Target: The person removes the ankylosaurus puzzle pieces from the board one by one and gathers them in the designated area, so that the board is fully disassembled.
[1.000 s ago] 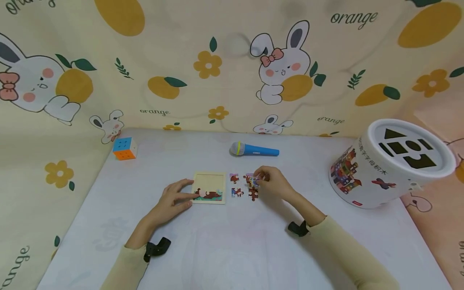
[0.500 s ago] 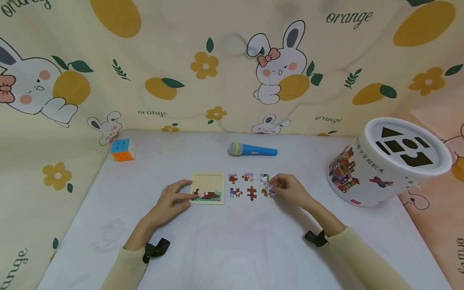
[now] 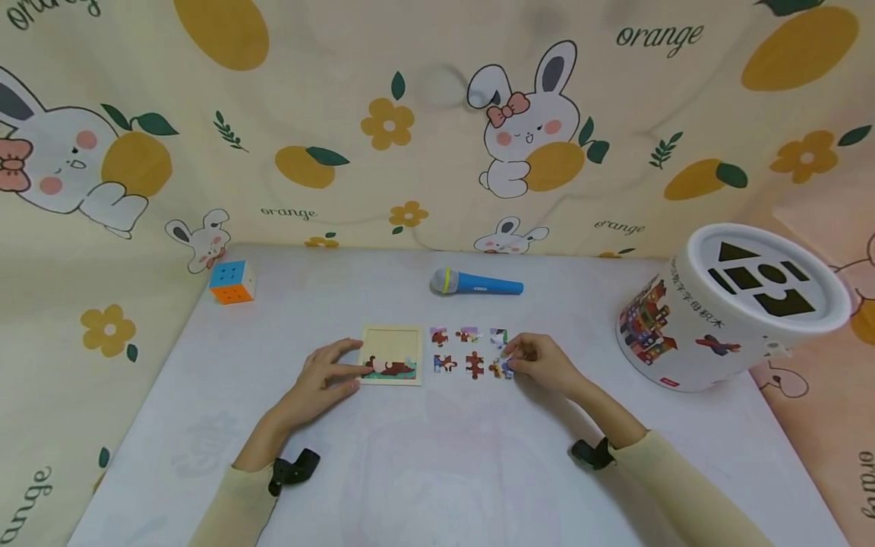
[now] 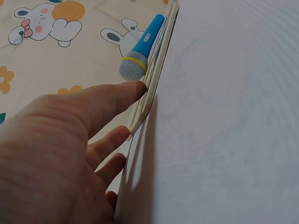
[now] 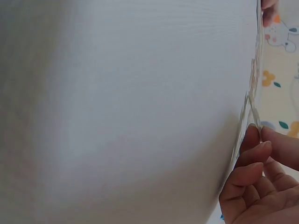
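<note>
A shallow wooden puzzle tray (image 3: 391, 336) lies on the white table, with a brown-and-teal picture strip along its lower part. My left hand (image 3: 326, 380) rests at the tray's left side, fingers extended, one fingertip over the picture. In the left wrist view, the left hand (image 4: 60, 135) touches the tray's edge (image 4: 150, 100). Right of the tray, several jigsaw pieces lie in two rows, among them a brown piece (image 3: 475, 365). My right hand (image 3: 547, 363) pinches the jigsaw piece (image 3: 500, 368) at the lower right; the right wrist view shows its thumb and finger (image 5: 273, 140) on a tilted piece.
Behind the pieces lies a blue toy microphone (image 3: 478, 282). A blue-and-orange puzzle cube (image 3: 234, 282) stands at the back left. On the right is a large white bucket (image 3: 724, 319) with shape holes in its lid. A printed cloth (image 3: 424, 99) hangs behind the table.
My right hand has moved right from the middle pieces to the right-hand ones, then slightly down. The pieces now stand apart in two rows. The left hand has stayed at the tray.
</note>
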A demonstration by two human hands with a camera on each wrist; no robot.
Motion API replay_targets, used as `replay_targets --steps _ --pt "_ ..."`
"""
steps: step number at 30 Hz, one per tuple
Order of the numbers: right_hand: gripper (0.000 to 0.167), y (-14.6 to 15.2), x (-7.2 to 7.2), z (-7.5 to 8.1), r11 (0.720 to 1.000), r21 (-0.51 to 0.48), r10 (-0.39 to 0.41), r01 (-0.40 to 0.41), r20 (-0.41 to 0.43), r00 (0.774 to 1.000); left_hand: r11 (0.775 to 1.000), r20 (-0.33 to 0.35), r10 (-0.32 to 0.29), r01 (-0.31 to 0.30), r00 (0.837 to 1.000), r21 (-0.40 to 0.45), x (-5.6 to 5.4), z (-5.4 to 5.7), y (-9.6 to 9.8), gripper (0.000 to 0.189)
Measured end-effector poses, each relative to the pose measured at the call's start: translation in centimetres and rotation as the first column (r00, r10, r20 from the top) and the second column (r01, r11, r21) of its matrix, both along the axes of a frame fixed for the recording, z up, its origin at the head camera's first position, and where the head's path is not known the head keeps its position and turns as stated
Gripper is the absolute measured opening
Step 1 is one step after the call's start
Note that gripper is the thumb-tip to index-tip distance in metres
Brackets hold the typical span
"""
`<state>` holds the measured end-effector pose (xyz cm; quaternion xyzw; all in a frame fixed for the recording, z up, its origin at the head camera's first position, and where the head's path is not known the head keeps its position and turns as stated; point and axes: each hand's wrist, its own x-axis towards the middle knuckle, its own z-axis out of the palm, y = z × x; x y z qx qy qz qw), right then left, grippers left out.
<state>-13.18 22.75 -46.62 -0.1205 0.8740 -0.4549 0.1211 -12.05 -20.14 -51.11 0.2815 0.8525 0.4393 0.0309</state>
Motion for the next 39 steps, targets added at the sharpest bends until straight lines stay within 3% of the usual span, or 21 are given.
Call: replay_targets --steps 19,39 --pt "0.013 -0.27 0.2 0.26 0.999 0.025 -0.044 0.044 0.005 0.999 1.0 0.008 0.005 -0.005 1.0 -0.004 0.1 0.47 0.09 0.026" --pt "0.014 -0.16 0.16 -0.14 0.998 0.026 -0.056 0.056 -0.032 0.998 1.0 0.01 0.008 -0.007 1.0 -0.004 0.1 0.09 0.04 0.027"
